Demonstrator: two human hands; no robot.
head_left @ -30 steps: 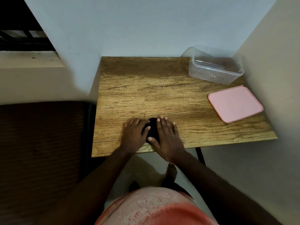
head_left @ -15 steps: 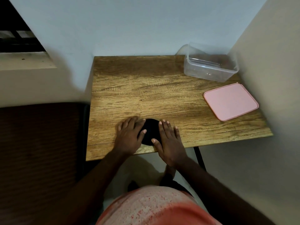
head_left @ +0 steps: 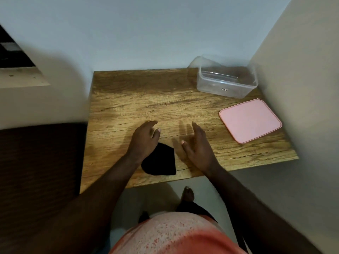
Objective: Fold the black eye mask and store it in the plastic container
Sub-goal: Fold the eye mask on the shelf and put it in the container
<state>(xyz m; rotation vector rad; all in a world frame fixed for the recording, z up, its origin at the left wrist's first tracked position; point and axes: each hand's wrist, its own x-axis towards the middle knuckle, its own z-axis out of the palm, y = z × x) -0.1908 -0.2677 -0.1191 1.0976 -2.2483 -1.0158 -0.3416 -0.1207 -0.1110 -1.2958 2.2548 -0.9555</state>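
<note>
**Both hands open above the table, folded mask lying between the wrists**

The left hand sits low and just left of centre in the frame, its back to the camera. Its fingers are loosely spread and relaxed and grip nothing. Its wrist covers the upper left edge of the black eye mask; I cannot tell whether it touches the fabric. The mask lies folded into a half-round shape on the near edge of the wooden table, with its straight side facing right.

Just right of the mask, the right hand is turned on its edge with the palm facing left. Its fingers are straight and point away from the body, and the thumb reaches toward the mask without meeting it. This hand holds nothing either. The fingertips of both hands are blurred.

In the upper left of the frame is a pale ledge below a dark opening. Below it, a dark brown ribbed surface fills the left side, right against the table's edge. In the table's far right corner stands the clear plastic container, uncovered. The pink lid lies flat nearer the camera, close beside it but not touching it. Both are well apart from the mask, and nothing stands on the wood between them and the hands.

Below the table's near edge are a bare foot and a pink speckled shirt.
</note>
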